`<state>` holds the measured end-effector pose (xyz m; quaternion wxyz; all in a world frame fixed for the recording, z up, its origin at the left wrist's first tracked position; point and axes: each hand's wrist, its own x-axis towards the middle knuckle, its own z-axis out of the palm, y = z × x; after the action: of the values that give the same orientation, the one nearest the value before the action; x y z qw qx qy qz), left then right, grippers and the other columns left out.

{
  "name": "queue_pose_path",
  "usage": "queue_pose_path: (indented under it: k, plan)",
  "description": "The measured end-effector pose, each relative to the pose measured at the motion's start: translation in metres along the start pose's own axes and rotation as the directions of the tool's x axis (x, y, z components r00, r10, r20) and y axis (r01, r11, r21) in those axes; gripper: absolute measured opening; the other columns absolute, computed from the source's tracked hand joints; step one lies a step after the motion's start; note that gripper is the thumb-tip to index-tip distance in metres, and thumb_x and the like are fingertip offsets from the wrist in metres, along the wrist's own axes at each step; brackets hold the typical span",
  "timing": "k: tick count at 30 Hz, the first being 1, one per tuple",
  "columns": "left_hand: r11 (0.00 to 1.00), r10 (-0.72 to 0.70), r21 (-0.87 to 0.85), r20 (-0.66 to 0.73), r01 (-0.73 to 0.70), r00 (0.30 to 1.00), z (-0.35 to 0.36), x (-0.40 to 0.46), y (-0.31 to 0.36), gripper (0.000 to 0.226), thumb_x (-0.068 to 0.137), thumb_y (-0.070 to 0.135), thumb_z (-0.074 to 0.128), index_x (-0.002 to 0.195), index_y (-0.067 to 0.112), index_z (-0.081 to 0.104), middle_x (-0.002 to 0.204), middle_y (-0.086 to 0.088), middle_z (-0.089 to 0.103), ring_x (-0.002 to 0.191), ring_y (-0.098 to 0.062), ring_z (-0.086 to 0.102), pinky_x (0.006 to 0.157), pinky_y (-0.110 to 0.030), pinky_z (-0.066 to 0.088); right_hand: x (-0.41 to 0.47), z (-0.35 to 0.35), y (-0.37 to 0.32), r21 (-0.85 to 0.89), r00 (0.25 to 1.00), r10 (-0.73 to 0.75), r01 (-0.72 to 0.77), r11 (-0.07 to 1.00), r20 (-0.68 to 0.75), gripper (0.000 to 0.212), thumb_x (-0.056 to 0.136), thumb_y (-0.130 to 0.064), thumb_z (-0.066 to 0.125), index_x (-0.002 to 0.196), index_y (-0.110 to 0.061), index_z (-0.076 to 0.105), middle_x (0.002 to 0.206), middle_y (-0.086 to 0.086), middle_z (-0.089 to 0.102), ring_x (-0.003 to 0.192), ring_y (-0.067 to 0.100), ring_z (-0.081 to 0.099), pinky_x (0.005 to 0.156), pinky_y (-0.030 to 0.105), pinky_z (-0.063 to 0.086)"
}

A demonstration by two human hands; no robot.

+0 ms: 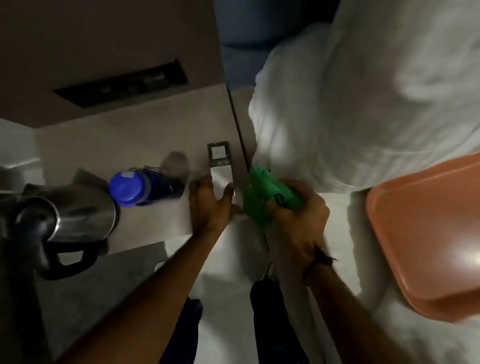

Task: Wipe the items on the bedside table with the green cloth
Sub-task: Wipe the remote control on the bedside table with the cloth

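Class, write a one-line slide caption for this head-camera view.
Left hand pinches the remote on the bedside table beside a blue bottle and steel kettle; right hand grips the green cloth.

The room is dim, darkest at the near left. A taupe wall (102, 8) stands far left, with a dark switch strip (122, 85) set low into it. Below it the pale table (155, 120) runs out to a straight right edge. Just beside that edge lies the bed (334, 226), its rumpled white bedding catching the most light. A plump white pillow (401, 81) sits far right, against a blue headboard (255, 23). Grey floor (83, 298) shows near left.
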<state>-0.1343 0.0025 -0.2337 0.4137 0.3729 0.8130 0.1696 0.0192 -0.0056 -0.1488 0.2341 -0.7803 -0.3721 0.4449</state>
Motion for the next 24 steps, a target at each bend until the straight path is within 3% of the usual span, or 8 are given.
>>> queue_pose_path:
  k: [3, 6, 9, 12, 14, 17, 20, 24]
  plan:
    - [0.972, 0.008, 0.233, -0.090, 0.014, 0.996, 0.041, 0.043, -0.021, 0.075, 0.086, 0.051, 0.073, 0.141, 0.006, 0.049, 0.144, -0.017, 0.051, 0.135, -0.033, 0.049, 0.107, -0.040, 0.043, 0.021, 0.018, 0.017, -0.151, 0.982, -0.187, 0.180, 0.972, -0.035, 0.049, 0.070, -0.013, 0.083, 0.116, -0.013, 0.067, 0.110, 0.009, 0.074, 0.095, 0.016, 0.065, 0.080, 0.021, 0.048]
    - [0.952, 0.001, 0.300, -0.189, 0.057, 0.982, 0.065, 0.063, -0.030, 0.070, 0.085, 0.052, 0.069, 0.135, 0.006, 0.050, 0.138, -0.019, 0.051, 0.130, -0.036, 0.050, 0.100, -0.042, 0.045, 0.037, 0.028, 0.025, -0.233, 0.972, -0.230, 0.211, 0.949, -0.057, 0.053, 0.066, -0.013, 0.085, 0.115, -0.012, 0.065, 0.106, 0.010, 0.074, 0.096, 0.026, 0.067, 0.080, 0.026, 0.052]
    - [0.981, 0.023, 0.194, -0.241, 0.025, 0.970, 0.069, 0.068, -0.038, 0.065, 0.080, 0.045, 0.074, 0.128, 0.006, 0.055, 0.133, -0.019, 0.055, 0.125, -0.036, 0.053, 0.099, -0.040, 0.043, 0.046, 0.037, 0.029, -0.211, 0.966, -0.241, 0.216, 0.953, -0.098, 0.043, 0.066, -0.013, 0.085, 0.107, -0.009, 0.072, 0.098, 0.011, 0.077, 0.086, 0.026, 0.070, 0.077, 0.031, 0.058]
    - [0.996, 0.081, 0.045, -0.227, -0.073, 0.970, 0.056, 0.045, -0.049, 0.064, 0.071, 0.038, 0.083, 0.123, 0.008, 0.061, 0.128, -0.014, 0.056, 0.113, -0.026, 0.057, 0.090, -0.013, 0.034, 0.046, 0.045, 0.024, -0.097, 0.968, -0.204, 0.192, 0.977, -0.147, 0.036, 0.069, -0.010, 0.083, 0.104, -0.007, 0.075, 0.096, 0.011, 0.078, 0.081, 0.020, 0.072, 0.075, 0.033, 0.061]
    - [0.988, 0.125, -0.060, -0.222, -0.141, 0.967, 0.047, 0.018, -0.056, 0.065, 0.067, 0.032, 0.087, 0.123, 0.008, 0.062, 0.128, -0.012, 0.055, 0.110, -0.021, 0.058, 0.088, -0.014, 0.040, 0.045, 0.049, 0.016, -0.072, 0.950, -0.280, 0.273, 0.959, -0.139, 0.037, 0.072, -0.008, 0.081, 0.108, -0.007, 0.074, 0.101, 0.013, 0.077, 0.085, 0.019, 0.070, 0.079, 0.034, 0.060]
    - [0.974, 0.178, -0.096, -0.230, -0.204, 0.957, 0.032, -0.016, -0.060, 0.061, 0.065, 0.025, 0.088, 0.118, 0.007, 0.062, 0.122, -0.012, 0.055, 0.104, -0.017, 0.058, 0.085, -0.011, 0.046, 0.035, 0.065, 0.006, -0.292, 0.858, -0.505, 0.509, 0.810, 0.094, 0.037, 0.074, -0.005, 0.078, 0.111, -0.007, 0.072, 0.108, 0.016, 0.073, 0.096, 0.031, 0.066, 0.084, 0.036, 0.054]
    - [0.974, 0.158, -0.119, -0.243, -0.191, 0.957, 0.017, -0.035, -0.059, 0.060, 0.064, 0.030, 0.089, 0.114, 0.009, 0.063, 0.114, -0.004, 0.056, 0.091, -0.010, 0.055, 0.076, -0.007, 0.042, 0.020, 0.075, 0.003, -0.426, 0.735, -0.524, 0.677, 0.600, 0.431, 0.038, 0.073, -0.002, 0.074, 0.111, -0.004, 0.072, 0.110, 0.019, 0.070, 0.098, 0.042, 0.060, 0.080, 0.047, 0.054]
    - [0.981, 0.160, -0.071, -0.218, -0.180, 0.963, 0.003, -0.057, -0.060, 0.060, 0.062, 0.025, 0.088, 0.116, 0.015, 0.064, 0.108, 0.012, 0.042, 0.085, -0.010, 0.051, 0.066, 0.003, 0.040, 0.044, 0.073, -0.013, -0.457, 0.808, -0.477, 0.588, 0.667, 0.345, 0.029, 0.084, -0.003, 0.066, 0.113, -0.004, 0.070, 0.116, 0.020, 0.069, 0.103, 0.043, 0.060, 0.089, 0.044, 0.048]
